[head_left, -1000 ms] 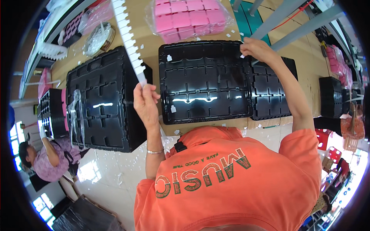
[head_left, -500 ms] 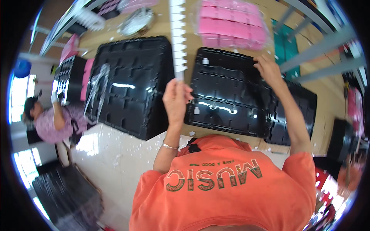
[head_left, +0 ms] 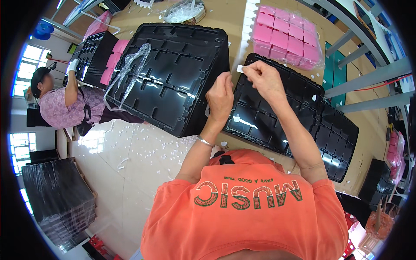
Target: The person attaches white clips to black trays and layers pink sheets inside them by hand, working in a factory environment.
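My right hand (head_left: 265, 80) pinches a small white tab (head_left: 240, 68) above the far left corner of a black plastic tray (head_left: 273, 102) with moulded ridges. Just left of it, my left hand (head_left: 220, 97) has its fingers pressed together; whatever is in them cannot be made out. It is between that tray and a tall stack of black trays (head_left: 169, 82). A long white strip with a notched edge (head_left: 248, 26) runs from the far edge of the table toward my left hand. One small white tab (head_left: 314, 98) lies at the tray's far right.
Pink blocks in clear wrap (head_left: 286, 37) lie beyond the tray. Another black tray (head_left: 336, 138) adjoins it on the right. Grey metal bars (head_left: 368, 78) cross at right. A co-worker in a patterned top (head_left: 65, 104) works at left. White scraps litter the floor (head_left: 143, 151).
My right hand has come left from the tray's far right corner and now holds a white tab close to my left hand. The whole view has shifted, too.
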The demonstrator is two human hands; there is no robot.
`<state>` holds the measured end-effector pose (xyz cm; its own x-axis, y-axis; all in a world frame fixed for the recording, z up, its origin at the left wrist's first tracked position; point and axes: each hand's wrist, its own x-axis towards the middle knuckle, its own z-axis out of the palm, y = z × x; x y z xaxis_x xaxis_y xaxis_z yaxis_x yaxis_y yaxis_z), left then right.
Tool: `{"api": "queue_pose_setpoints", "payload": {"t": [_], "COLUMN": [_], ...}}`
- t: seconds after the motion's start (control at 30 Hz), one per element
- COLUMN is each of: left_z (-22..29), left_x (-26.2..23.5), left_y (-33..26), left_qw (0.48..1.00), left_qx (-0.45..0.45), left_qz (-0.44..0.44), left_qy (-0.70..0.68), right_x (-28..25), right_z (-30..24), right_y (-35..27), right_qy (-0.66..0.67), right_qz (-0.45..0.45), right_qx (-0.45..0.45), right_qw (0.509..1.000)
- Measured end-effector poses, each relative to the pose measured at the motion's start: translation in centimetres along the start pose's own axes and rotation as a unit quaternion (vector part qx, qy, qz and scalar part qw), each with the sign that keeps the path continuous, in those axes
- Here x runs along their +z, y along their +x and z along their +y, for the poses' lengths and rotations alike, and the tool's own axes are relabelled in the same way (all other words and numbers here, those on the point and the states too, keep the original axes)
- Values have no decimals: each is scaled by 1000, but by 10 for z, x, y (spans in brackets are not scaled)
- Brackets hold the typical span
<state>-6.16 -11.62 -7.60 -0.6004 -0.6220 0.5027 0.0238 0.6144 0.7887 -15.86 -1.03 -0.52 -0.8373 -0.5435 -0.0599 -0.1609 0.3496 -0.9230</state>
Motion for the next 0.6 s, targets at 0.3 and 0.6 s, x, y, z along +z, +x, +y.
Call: {"api": "queue_pose_setpoints", "payload": {"t": [0.3, 0.6], "left_z": [18, 4], "left_x": [-6, -36], "left_y": [-37, -73], "left_qw": [968, 969], "left_qx": [168, 125], "left_qz": [-78, -147], "left_qy": [166, 156], "right_x": [-127, -203], "right_z": [72, 118], "right_y": [-108, -166], "right_qy": [23, -317], "right_qz": [-28, -113], "right_qx": [59, -42], "right_qw": [998, 941]}}
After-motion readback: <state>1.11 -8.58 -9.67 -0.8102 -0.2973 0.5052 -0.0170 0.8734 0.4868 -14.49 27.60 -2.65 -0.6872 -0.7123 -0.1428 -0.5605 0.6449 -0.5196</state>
